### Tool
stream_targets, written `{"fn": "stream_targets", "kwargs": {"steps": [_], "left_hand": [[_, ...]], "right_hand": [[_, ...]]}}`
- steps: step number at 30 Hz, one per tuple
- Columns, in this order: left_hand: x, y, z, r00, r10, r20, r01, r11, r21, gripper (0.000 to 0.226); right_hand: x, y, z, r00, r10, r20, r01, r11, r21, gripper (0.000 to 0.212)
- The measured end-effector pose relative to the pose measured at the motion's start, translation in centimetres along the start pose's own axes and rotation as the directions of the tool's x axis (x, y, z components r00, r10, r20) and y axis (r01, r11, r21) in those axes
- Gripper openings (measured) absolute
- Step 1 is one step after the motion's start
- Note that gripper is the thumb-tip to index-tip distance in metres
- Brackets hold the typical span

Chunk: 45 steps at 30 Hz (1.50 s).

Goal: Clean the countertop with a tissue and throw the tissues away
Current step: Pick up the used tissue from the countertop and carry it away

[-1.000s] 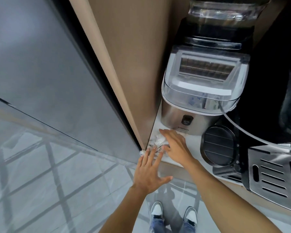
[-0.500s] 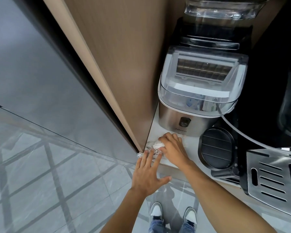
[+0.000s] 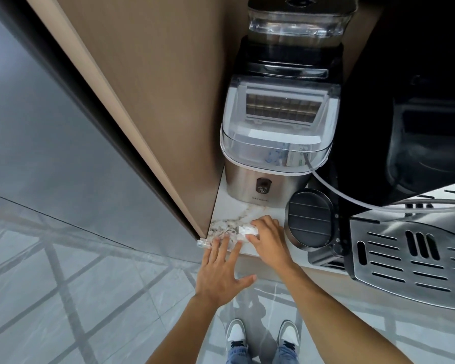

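A crumpled white tissue [image 3: 246, 229] lies pressed on the marble countertop [image 3: 237, 206], near its front edge. My right hand [image 3: 269, 240] covers the tissue from the right, fingers curled over it and holding it down. My left hand [image 3: 222, 271] is spread flat with fingers apart, its fingertips resting on the counter's front left corner, just left of the tissue. It holds nothing.
A steel ice maker [image 3: 273, 153] with a clear lid stands right behind the tissue. A dark round appliance [image 3: 310, 224] and a perforated steel drip tray [image 3: 418, 253] sit to the right. A wooden panel [image 3: 147, 101] bounds the counter's left side. Grey tiled floor lies below.
My right hand has dragged the tissue rightward and toward the front edge, baring more marble in front of the ice maker. My left hand stays at the corner.
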<state>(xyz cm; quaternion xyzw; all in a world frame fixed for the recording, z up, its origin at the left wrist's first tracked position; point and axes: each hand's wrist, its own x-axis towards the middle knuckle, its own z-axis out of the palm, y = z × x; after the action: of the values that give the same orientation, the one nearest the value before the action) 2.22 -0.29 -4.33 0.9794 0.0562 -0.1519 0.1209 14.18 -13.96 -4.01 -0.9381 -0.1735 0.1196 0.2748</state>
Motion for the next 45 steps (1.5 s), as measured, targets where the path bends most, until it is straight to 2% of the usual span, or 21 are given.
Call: {"fn": "stream_targets", "kwargs": {"steps": [3,8,13,17,19,21,25,33,37,41,45], "left_hand": [[-0.1,0.5,0.2,1.000,0.021,0.011,-0.021,1.000,0.015,0.101],[-0.1,1.4,0.5,0.998,0.055,0.033,-0.056,0.998,0.033,0.103],[0.0,2.3,0.7,0.992,0.111,0.062,-0.114,0.992,0.055,0.102],[0.1,3.2,1.2,0.984,0.162,0.075,-0.167,0.983,0.076,0.101],[0.1,3.9,1.5,0.978,0.191,0.080,-0.198,0.976,0.091,0.101],[0.1,4.9,1.8,0.969,0.230,0.087,-0.239,0.965,0.110,0.100],[-0.1,8.1,2.5,0.949,0.293,0.120,-0.308,0.943,0.129,0.099],[-0.6,14.6,3.5,0.920,0.359,0.155,-0.383,0.908,0.169,0.099],[-1.3,17.6,4.5,0.950,0.291,0.113,-0.307,0.937,0.165,0.099],[-2.0,19.7,5.2,0.981,0.187,0.056,-0.193,0.971,0.138,0.100],[-2.7,22.1,5.9,0.992,0.115,0.050,-0.121,0.982,0.143,0.101]], "right_hand": [[-1.2,0.1,-0.6,0.997,0.074,-0.035,-0.068,0.985,0.160,0.034],[-3.9,0.3,-1.9,0.968,0.243,-0.054,-0.204,0.898,0.390,0.033],[-8.2,1.0,-3.4,0.922,0.353,-0.157,-0.221,0.815,0.535,0.031],[-11.7,1.4,-4.7,0.868,0.458,-0.190,-0.232,0.713,0.661,0.006],[-13.2,1.8,-5.4,0.833,0.516,-0.199,-0.240,0.662,0.710,0.012],[-14.7,2.4,-6.1,0.799,0.570,-0.192,-0.252,0.608,0.753,0.007],[-17.6,4.1,-7.7,0.737,0.635,-0.231,-0.230,0.558,0.798,0.006],[-22.8,9.4,-11.6,0.638,0.707,-0.305,-0.202,0.536,0.819,0.011],[-25.0,13.1,-13.6,0.605,0.729,-0.319,-0.211,0.533,0.819,0.013],[-26.8,17.1,-15.8,0.616,0.729,-0.297,-0.219,0.521,0.825,0.005],[-27.9,20.7,-17.7,0.640,0.712,-0.290,-0.199,0.518,0.832,0.005]]}}
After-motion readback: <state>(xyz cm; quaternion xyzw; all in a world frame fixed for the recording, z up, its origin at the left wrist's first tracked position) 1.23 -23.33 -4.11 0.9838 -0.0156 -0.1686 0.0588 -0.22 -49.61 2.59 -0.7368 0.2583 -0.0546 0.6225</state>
